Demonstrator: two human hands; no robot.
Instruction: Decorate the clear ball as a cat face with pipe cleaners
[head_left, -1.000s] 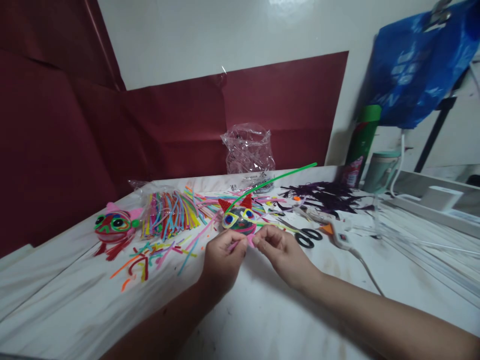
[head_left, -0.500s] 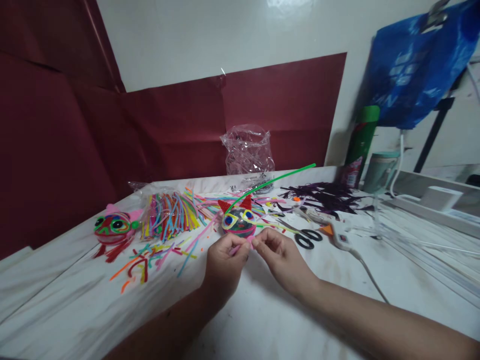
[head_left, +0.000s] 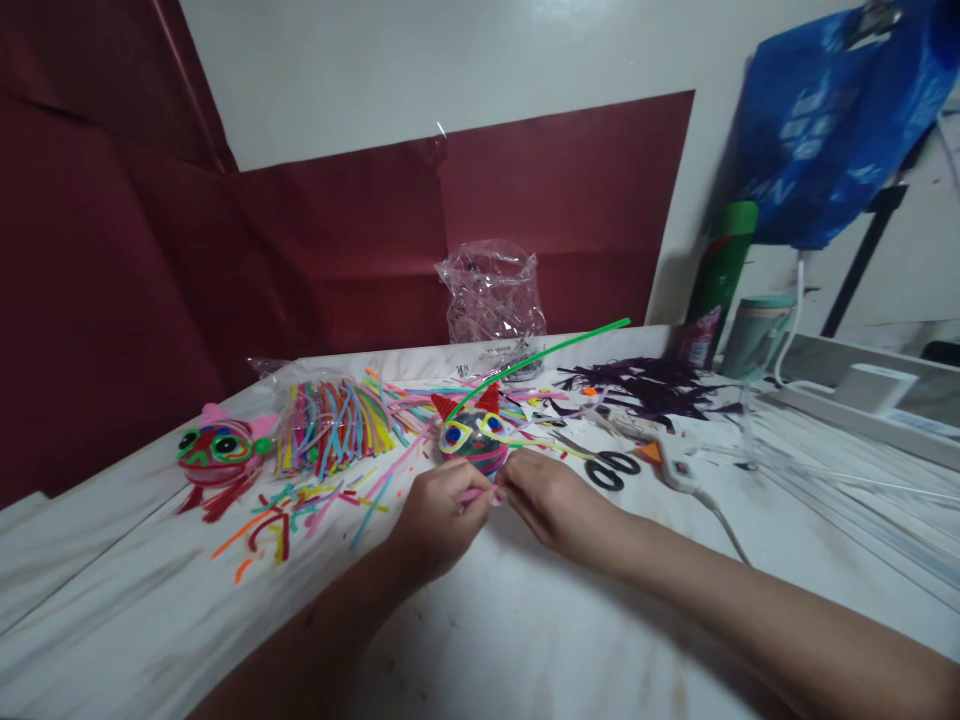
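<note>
My left hand [head_left: 435, 515] and my right hand [head_left: 544, 495] meet fingertip to fingertip over the white table [head_left: 525, 640]. Both pinch a short pink pipe-cleaner piece [head_left: 484, 493] between them. Just behind the fingers sits a ball-shaped cat head [head_left: 472, 440] with red ears, yellow-rimmed eyes and striped wrapping. A long green pipe cleaner [head_left: 547, 358] rises from that head toward the right.
A second pink-eared cat head [head_left: 217, 450] lies at the left. A bag of coloured pipe cleaners [head_left: 330, 425] and loose cut pieces [head_left: 300, 505] lie left of my hands. Black scissors [head_left: 611, 468], a glue gun [head_left: 675, 468], purple scraps [head_left: 652, 385] and a clear bag [head_left: 491, 295] are behind and right.
Both hands have moved slightly forward and closer to the cat head, still pinching the pink piece. The view has shifted a little.
</note>
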